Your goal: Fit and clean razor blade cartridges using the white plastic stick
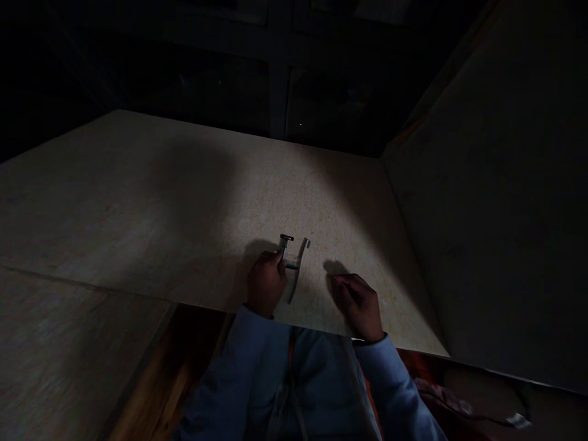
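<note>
My left hand point(266, 283) is closed around a small T-shaped tool point(285, 239) with a dark glossy crosspiece, which looks like a razor. Its lower part is hidden in my fingers. Just right of that hand, a toothbrush point(296, 278) lies on the pale table point(271, 196), bristle end pointing away from me. Between the tool and the toothbrush is a small clear piece with a dark edge point(292, 265); its kind is too dim to tell. Further right, my right hand point(361, 303) hovers low over the tabletop, fingers curled together, with nothing visible in them.
A pale panel point(496, 202) rises along the table's right side. Dark framed panes point(278, 92) stand behind the far edge. Another pale surface point(46, 343) adjoins at the lower left, and a cable with a white tag point(519, 420) lies below at right.
</note>
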{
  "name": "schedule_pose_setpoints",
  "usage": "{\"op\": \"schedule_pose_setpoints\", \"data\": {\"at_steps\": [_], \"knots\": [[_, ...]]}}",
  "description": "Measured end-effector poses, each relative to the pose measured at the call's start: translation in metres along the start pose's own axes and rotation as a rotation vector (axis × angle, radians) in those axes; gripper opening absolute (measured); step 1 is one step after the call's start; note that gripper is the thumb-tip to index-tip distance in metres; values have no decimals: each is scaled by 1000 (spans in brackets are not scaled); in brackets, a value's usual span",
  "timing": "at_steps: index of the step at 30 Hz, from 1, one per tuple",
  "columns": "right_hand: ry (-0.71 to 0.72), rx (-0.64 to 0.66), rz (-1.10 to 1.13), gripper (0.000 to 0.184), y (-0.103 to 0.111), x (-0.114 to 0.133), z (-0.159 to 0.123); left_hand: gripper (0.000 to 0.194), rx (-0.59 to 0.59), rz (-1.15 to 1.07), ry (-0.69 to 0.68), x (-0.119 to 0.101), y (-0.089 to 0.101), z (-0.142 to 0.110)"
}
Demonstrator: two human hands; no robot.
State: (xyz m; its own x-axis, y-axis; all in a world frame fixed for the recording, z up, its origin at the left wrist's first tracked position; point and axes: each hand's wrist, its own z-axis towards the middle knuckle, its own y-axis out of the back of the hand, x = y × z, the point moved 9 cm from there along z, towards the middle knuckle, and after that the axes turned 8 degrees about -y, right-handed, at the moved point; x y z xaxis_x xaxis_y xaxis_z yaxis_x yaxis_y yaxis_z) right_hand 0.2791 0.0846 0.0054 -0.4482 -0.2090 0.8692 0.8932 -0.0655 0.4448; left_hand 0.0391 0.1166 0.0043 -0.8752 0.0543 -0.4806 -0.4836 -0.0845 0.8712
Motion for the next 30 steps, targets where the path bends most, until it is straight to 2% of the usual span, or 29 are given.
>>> {"op": "schedule_pose_setpoints", "data": {"at_steps": [4,7,11,15,18,23,30], "knots": [[15,16,-19,25,-3,5,0,29,1,-17,-34,-15,-8,1],[39,20,-49,28,-4,10,0,30,-20,-51,-54,-17,-11,-1],[111,81,-139,33,-13,17,-2,32,-141,-210,-64,-4,-7,-2],[333,180,-300,39,-30,31,-11,36,-320,-477,-60,16,-1,-10],[445,234,-400,36,-40,37,-17,40,-392,-591,-23,27,-1,-18],[466,249,-433,34,-43,38,-18,40,-388,-674,19,30,-6,-22],[461,170,-359,36,-37,40,-16,40,-427,-707,-5,30,-5,-21]]}}
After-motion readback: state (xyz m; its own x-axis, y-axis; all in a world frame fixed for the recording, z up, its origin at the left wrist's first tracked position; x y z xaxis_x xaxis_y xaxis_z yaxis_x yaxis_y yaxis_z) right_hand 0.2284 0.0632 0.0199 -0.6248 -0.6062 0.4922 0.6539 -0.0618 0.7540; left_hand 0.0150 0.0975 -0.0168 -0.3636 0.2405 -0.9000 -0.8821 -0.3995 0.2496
